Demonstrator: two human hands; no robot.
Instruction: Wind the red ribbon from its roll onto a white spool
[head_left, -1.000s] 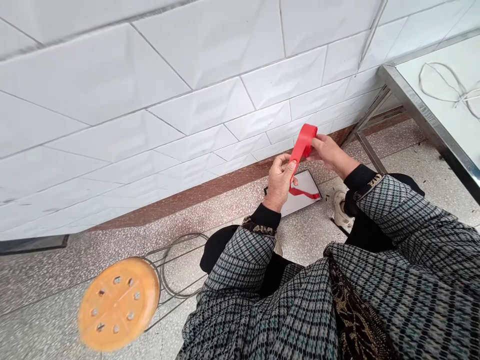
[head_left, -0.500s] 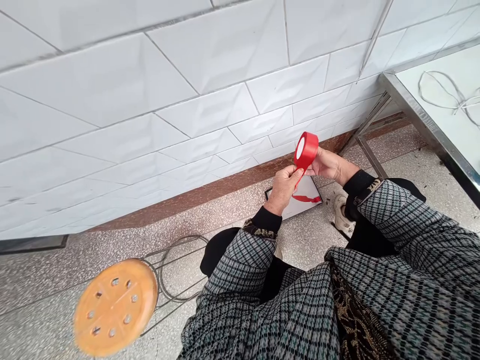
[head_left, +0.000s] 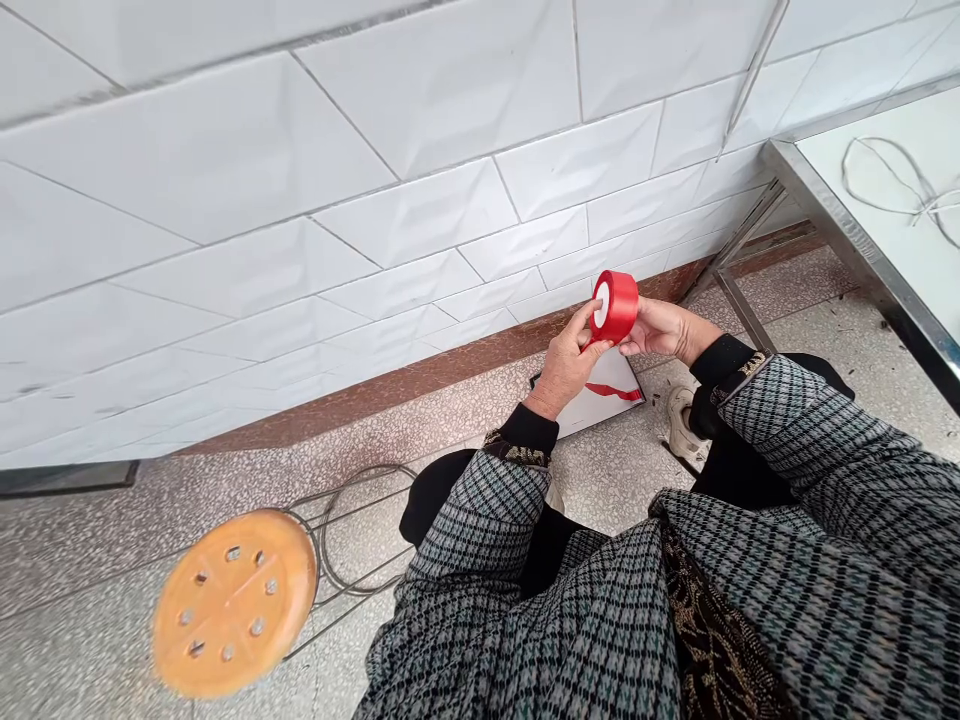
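A roll of red ribbon [head_left: 622,307] with a white core is held up between my two hands. My left hand [head_left: 568,365] grips it from the near left, its fingertips at the core and the lower rim. My right hand [head_left: 658,328] is closed on the roll's right side, with some fingertips hidden behind it. Below the hands, a white board with a dark edge [head_left: 596,405] lies on the floor. On that board rests a loose strip of red ribbon [head_left: 616,390], partly hidden by my left hand.
An orange round stool seat [head_left: 234,603] with holes and metal legs lies tipped at the lower left. White tiled wall [head_left: 420,215] rises ahead. A metal-framed table [head_left: 832,215] stands at the right, with a thin pale cable [head_left: 892,205] on it.
The ribbon roll has turned and dropped slightly. My left fingers have shifted from below the roll up to its core and rim. My right hand has barely moved.
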